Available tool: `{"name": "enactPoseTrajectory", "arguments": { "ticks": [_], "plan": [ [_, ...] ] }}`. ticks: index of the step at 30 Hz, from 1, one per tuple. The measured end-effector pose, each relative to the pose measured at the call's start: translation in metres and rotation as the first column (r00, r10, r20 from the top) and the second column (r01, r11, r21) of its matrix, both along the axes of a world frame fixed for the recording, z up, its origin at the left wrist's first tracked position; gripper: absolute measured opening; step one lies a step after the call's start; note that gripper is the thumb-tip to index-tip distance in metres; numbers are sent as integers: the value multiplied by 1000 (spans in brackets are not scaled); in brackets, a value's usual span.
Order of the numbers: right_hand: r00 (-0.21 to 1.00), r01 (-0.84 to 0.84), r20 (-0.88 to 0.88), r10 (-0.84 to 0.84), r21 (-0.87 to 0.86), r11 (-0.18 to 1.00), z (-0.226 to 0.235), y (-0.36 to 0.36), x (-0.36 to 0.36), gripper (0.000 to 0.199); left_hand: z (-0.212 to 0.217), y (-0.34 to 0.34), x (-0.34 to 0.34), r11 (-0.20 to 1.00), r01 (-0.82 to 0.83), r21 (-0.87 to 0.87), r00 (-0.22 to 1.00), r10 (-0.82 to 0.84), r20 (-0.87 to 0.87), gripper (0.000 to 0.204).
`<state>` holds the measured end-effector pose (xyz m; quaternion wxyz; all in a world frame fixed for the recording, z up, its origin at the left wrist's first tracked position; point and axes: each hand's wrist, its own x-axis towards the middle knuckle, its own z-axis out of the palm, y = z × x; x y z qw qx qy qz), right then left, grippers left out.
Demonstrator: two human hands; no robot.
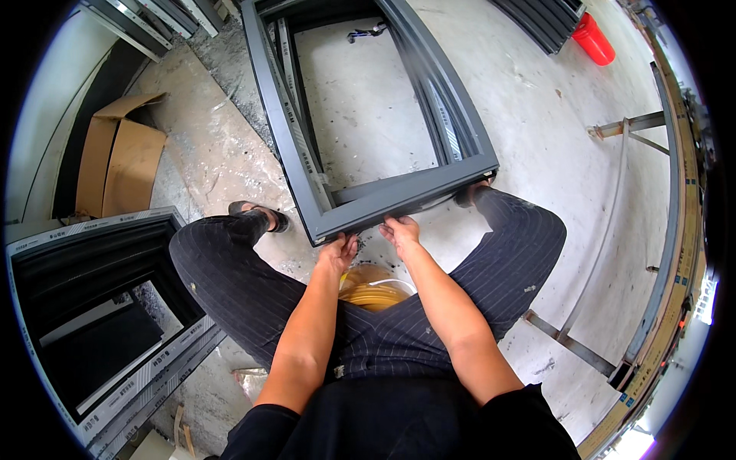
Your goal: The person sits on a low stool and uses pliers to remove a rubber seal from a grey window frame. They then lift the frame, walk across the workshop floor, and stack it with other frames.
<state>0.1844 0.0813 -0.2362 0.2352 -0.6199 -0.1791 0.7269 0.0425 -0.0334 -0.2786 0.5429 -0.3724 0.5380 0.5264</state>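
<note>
Two bare hands at one dark grey frame [406, 195], directly ahead of both and touched along its near edge. Rests left hand [340, 251] against that edge, just inside the near left corner, with fingers partly curled. Sets right hand [400, 234] near it, farther along the same edge, with fingers bent and tips drawn together. Cannot tell, with the undersides hidden, whether clasped around the rail or only pressing on it. Appears, judging by the paired fingertips, to be at the step of handling or fitting along the near edge. Seems to call next for even pressure from both hands and a check of the hidden underside. Beyond the fingertips, through the frame's opening, a small hand tool [366, 32] on the floor, well apart from either hand. Below and between the wrists, a yellow coil [373, 295], partly hidden. Well to the left of the left hand, a second frame [153, 372] in printed film; ahead of that, a cardboard box [134, 165]. Far beyond the right hand, a red bucket [594, 42].
</note>
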Motion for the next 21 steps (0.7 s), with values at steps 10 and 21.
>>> {"name": "enactPoseTrajectory", "arguments": {
  "ticks": [10,21],
  "plan": [
    [995,-102,-10,102,-36,994,2,-6,-4,19,5,13,13,994,73,76,997,-74,20,6],
    [980,-197,14,197,-15,980,1,-14,-13,21,17,15,22,994,110,-10,985,-110,-132,13]
  ]
}}
